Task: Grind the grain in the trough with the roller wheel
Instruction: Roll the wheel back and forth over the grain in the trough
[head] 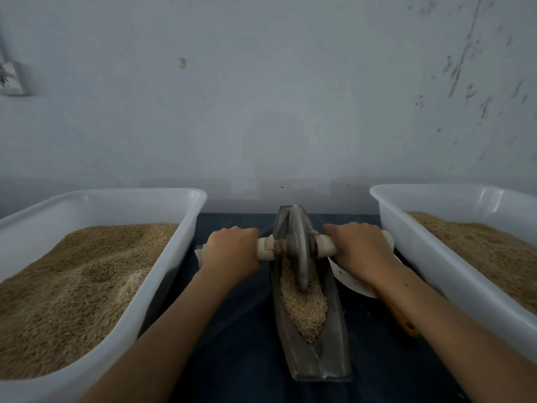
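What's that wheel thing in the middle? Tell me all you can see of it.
The roller wheel is a grey, metal-looking disc standing on edge in the long dark trough, its lower rim sunk in the grain. A pale wooden-looking axle runs through its hub; the left hand and right hand each grip one end.

Left hand (232,249) and right hand (359,251) each grip the axle handle (266,249); roller wheel (299,248) stands upright in trough (334,338), on grain (305,309); white tubs (162,274) flank it.
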Demonstrator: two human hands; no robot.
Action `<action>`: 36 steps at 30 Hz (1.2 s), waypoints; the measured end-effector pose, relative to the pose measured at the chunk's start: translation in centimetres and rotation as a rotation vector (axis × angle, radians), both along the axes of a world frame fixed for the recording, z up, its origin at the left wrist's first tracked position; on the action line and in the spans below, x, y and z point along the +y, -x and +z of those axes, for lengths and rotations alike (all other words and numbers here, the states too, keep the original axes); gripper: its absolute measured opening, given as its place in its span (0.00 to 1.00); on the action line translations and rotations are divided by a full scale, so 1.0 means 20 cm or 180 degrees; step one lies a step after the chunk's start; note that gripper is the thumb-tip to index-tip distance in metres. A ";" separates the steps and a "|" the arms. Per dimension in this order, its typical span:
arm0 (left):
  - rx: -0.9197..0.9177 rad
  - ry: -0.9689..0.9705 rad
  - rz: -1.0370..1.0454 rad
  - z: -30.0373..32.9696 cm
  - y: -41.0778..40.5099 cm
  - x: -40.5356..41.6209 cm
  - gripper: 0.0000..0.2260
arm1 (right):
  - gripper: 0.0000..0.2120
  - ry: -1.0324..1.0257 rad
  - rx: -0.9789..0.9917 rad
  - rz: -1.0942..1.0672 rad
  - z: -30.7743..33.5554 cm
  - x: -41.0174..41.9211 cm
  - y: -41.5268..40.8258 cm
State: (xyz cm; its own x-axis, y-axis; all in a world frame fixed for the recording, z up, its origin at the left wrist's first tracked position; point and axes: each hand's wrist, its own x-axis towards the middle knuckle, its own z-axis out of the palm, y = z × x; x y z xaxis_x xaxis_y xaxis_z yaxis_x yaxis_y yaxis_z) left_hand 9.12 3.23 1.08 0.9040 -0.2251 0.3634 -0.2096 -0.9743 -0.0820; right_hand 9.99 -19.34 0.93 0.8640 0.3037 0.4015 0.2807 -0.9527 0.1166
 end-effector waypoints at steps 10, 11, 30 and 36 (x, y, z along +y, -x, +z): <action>0.1116 -0.0074 0.0071 0.05 -0.01 0.02 0.09 | 0.07 0.0350 0.0849 0.0095 0.13 0.01 0.06; 0.1076 -0.0081 0.0076 0.05 -0.01 0.02 0.08 | 0.07 0.0342 0.0859 0.0091 0.12 0.01 0.06; 0.0807 -0.0205 0.0102 0.05 0.01 0.01 0.09 | 0.07 0.0283 0.0820 0.0052 0.10 -0.01 0.03; 0.0668 -0.0268 0.0127 0.05 0.00 0.00 0.09 | 0.07 0.0225 0.0987 0.0048 0.10 -0.01 0.04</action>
